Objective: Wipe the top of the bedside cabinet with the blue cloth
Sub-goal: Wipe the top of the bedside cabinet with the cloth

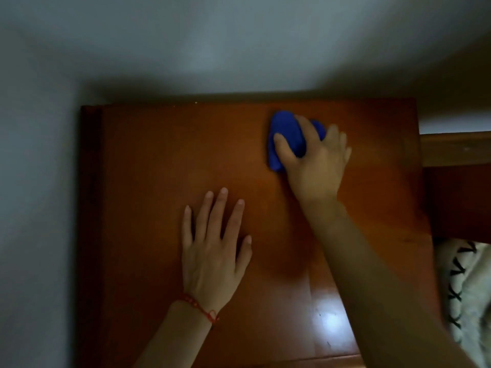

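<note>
Pale walls hem the bedside cabinet (148,160); its far right holds the blue cloth (285,136), bunched under the right hand (316,158). Left hand (212,251) lies flat, fingers spread, empty (patterned bedding (463,288) alongside).

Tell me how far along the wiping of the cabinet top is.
Done: nothing can be confirmed; the cabinet top shows no clear wiped or unwiped patch in this dim light. In hand: the right hand presses the bunched cloth onto the far right part of the top, while the left hand lies flat and empty near the middle. Left: probably the left side and the near edge.
</note>
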`<state>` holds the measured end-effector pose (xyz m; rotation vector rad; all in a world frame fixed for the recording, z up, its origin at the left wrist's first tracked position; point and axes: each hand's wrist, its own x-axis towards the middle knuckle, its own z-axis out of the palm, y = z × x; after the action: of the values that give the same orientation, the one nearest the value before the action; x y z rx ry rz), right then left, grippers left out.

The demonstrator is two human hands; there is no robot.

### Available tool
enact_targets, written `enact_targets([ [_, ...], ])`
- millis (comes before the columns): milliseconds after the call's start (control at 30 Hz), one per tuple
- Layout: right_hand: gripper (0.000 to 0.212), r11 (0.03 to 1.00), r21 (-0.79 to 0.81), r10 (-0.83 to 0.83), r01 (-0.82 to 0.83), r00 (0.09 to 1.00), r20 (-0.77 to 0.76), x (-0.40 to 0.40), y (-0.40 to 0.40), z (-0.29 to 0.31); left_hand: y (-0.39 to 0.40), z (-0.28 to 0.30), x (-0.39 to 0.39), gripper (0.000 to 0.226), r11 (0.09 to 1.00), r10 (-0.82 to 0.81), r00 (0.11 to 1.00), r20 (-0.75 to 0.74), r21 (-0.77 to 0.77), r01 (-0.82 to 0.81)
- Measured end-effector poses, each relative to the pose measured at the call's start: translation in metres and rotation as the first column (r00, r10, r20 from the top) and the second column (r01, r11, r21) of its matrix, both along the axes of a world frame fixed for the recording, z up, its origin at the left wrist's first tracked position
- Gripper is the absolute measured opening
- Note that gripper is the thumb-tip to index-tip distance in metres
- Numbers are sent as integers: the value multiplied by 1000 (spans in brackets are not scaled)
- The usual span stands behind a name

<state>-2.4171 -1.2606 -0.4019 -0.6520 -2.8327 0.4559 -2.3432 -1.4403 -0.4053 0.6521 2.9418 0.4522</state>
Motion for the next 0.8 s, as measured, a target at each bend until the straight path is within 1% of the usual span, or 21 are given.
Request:
enact_targets([
  [67,56,1000,-13,0,0,1000,-3,19,-2,-2,-2,-2,5,51,1000,10,1000,8,2,-10],
  [167,50,998,-28,47,-48,999,-14,103,-25,-2,-2,-5,7,52,1000,11,1000,1,-26,-11],
  [233,46,995,-13,97,-97,995,8,132,-29,-2,-2,-7,8,52,999,14,1000,-3,-34,-15],
  [300,47,991,5,132,-132,991,-14,108,-19,-3,-2,-7,8,53,999,8,1000,-11,-42,-9],
  [367,52,997,41,63,-62,998,-22,66,-10,-2,-1,-8,9,53,999,2,999,-32,-54,-3],
  [433,53,999,37,-14,15,999,-28,51,-7,-3,-1,-9,9,53,999,5,999,-53,-53,-8],
  [500,54,1000,-9,0,0,1000,-26,81,-15,-2,0,-9,11,53,1000,19,997,-69,-13,-20],
  [600,52,997,-43,63,-62,998,29,169,-36,4,-4,-6,22,50,996,34,994,-103,80,-26],
  [633,51,996,-46,79,-77,996,45,187,-39,5,-7,-5,31,49,995,36,993,-111,100,-25],
  [667,51,993,-49,107,-105,993,45,189,-37,4,-11,-4,41,49,993,37,992,-117,113,-24],
  [733,51,990,-18,143,-143,990,11,163,-30,1,-15,-4,63,48,994,32,992,-122,110,-18],
  [800,52,994,29,110,-109,994,-28,126,-24,-2,-18,-8,82,48,996,35,993,-111,83,-26],
])
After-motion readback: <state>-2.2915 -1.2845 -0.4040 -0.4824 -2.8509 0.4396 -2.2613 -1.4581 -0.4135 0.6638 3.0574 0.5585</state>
